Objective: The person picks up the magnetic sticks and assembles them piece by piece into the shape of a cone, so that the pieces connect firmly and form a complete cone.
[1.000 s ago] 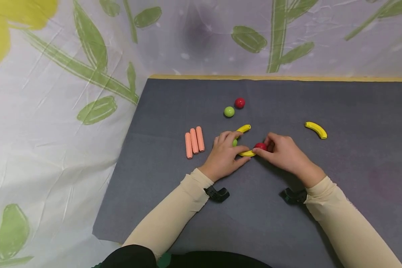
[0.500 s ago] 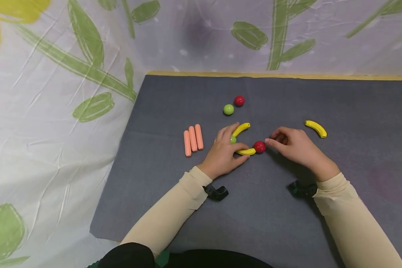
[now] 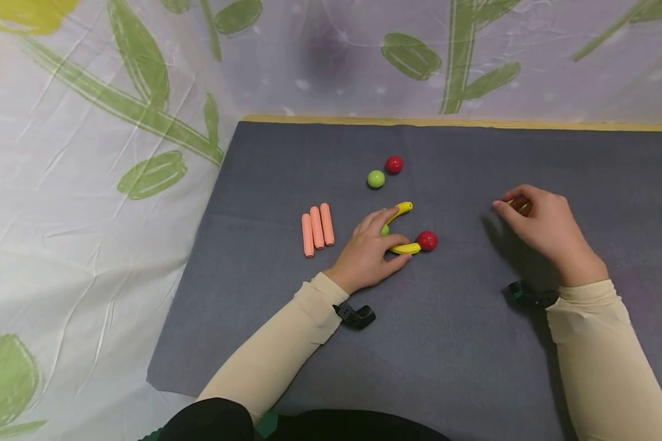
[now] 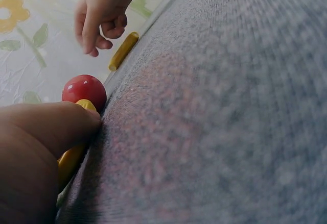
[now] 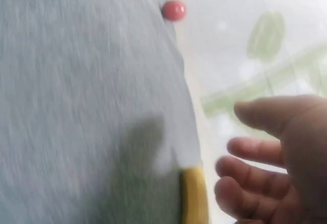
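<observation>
My left hand (image 3: 366, 251) rests on the table with thumb and forefinger on either side of a yellow toy banana (image 3: 407, 248). Another finger touches a second toy banana (image 3: 403, 209) above it. A green ball (image 3: 385, 230) shows partly between them, the rest hidden by the hand. A shiny red ball (image 3: 427, 241) touches the right end of the lower banana. Over at the right, my right hand (image 3: 548, 233) hovers above a third toy banana (image 5: 195, 196), mostly covering it in the head view. Its fingers are loosely bent and apart from that banana in the right wrist view.
Several pink sausage-like sticks (image 3: 318, 227) lie side by side left of my left hand. Farther back sit another green ball (image 3: 376, 179) and another red ball (image 3: 394, 164). The dark grey table (image 3: 447, 367) meets a leaf-patterned sheet (image 3: 331, 61) at its back edge.
My right hand has let go of the red ball by the lower banana and moved right, over the third banana. My left hand has stayed nearly in place.
</observation>
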Demonstrator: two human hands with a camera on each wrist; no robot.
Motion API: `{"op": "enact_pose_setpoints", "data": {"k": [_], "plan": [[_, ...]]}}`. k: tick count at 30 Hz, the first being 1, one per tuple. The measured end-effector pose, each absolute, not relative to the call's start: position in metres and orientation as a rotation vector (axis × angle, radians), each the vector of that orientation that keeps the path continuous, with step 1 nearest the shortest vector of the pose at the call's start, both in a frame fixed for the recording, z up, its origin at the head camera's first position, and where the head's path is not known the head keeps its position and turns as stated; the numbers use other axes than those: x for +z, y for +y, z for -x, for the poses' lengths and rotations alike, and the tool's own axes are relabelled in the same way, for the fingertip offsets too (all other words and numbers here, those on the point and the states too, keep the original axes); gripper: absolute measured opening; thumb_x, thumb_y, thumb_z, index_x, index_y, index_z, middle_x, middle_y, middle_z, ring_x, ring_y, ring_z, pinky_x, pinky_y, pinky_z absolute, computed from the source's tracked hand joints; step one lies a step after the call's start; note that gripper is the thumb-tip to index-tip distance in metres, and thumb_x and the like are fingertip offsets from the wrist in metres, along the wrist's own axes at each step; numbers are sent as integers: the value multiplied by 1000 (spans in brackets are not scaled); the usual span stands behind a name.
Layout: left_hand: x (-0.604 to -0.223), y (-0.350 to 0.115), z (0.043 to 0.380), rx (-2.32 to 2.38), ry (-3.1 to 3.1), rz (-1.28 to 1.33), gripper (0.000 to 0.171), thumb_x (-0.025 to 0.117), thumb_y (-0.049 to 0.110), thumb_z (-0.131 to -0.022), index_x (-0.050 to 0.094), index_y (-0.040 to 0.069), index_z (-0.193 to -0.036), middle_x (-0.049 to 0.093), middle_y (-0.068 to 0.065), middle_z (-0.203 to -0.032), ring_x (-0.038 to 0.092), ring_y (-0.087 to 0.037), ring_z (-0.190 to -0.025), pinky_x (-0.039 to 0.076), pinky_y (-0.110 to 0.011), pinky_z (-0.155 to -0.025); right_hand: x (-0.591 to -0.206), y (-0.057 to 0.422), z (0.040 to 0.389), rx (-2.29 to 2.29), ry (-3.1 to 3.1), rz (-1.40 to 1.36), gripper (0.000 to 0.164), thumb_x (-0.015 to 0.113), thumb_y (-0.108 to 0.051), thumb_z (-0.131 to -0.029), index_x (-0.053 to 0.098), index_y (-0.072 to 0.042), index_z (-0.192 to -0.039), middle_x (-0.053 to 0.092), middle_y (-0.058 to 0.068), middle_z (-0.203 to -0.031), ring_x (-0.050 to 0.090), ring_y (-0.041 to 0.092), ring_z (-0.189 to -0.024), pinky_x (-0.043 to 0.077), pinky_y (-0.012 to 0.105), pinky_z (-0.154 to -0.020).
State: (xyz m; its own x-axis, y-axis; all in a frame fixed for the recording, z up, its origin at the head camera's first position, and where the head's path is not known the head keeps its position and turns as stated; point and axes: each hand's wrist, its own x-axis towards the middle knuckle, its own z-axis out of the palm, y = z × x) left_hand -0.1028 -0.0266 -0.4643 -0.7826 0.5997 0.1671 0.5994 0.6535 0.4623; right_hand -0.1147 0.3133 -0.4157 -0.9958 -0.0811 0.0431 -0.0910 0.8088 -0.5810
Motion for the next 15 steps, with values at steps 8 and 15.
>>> {"op": "enact_pose_setpoints", "data": {"k": [8, 15], "plan": [[-464, -27, 102, 814, 2855, -1046, 26, 73, 38, -100, 78, 23, -120, 38, -9, -166, 31, -31, -155, 32, -54, -122, -419, 330, 115, 847, -3026, 13, 52, 60, -33, -106, 61, 10, -134, 51, 33, -129, 58, 48, -101, 46, 59, -77], [-464, -27, 102, 817, 2856, -1063, 26, 73, 38, -99, 79, 23, -120, 39, -10, -165, 32, -31, -154, 31, -54, -122, -430, 335, 120, 796, -3081, -29, 44, 60, -22, -105, 62, 13, -132, 57, 35, -120, 56, 50, -103, 44, 64, -82]]}}
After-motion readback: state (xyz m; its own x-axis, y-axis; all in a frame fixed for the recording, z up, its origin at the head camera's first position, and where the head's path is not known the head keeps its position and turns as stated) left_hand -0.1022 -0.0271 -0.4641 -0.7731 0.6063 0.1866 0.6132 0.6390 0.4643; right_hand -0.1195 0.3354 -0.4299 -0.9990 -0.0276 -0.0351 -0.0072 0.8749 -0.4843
